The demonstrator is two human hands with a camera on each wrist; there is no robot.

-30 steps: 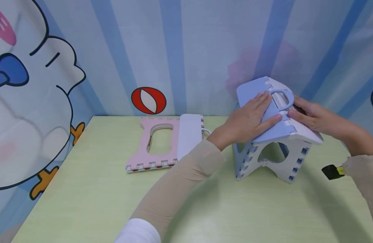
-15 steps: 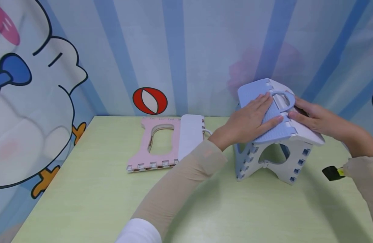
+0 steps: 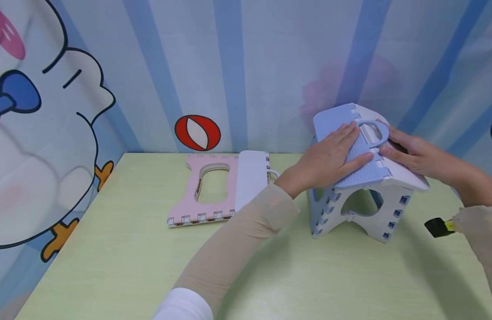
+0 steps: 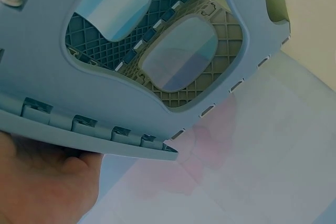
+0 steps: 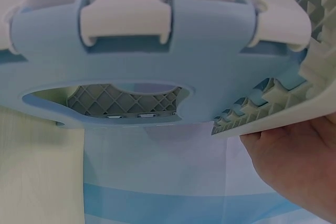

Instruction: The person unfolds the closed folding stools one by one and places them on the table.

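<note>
A blue and white folding step stool (image 3: 392,202) stands on its legs at the right of the table, its top peaked like a low roof. My left hand (image 3: 326,155) lies flat on the blue half (image 3: 332,118), fingers straight toward the ridge. On the white half (image 3: 402,174) rests my right hand (image 3: 420,155), its thumb near the ridge, beside the blue carry handle (image 3: 386,133). The left wrist view shows my left hand (image 4: 47,187) against the blue top panel. From the right wrist, my right hand (image 5: 299,156) touches the white panel, its fingertips hidden.
A pink and white folding stool (image 3: 231,178) lies folded flat to the left, partly behind my left sleeve (image 3: 246,240). A striped cartoon curtain (image 3: 266,75) hangs along the back edge of the pale green table (image 3: 110,266). A black tag (image 3: 437,227) hangs near my right cuff.
The whole scene has shifted a few pixels from one second ago. Both hands keep their places on the blue and white stool, whose top stays peaked.
</note>
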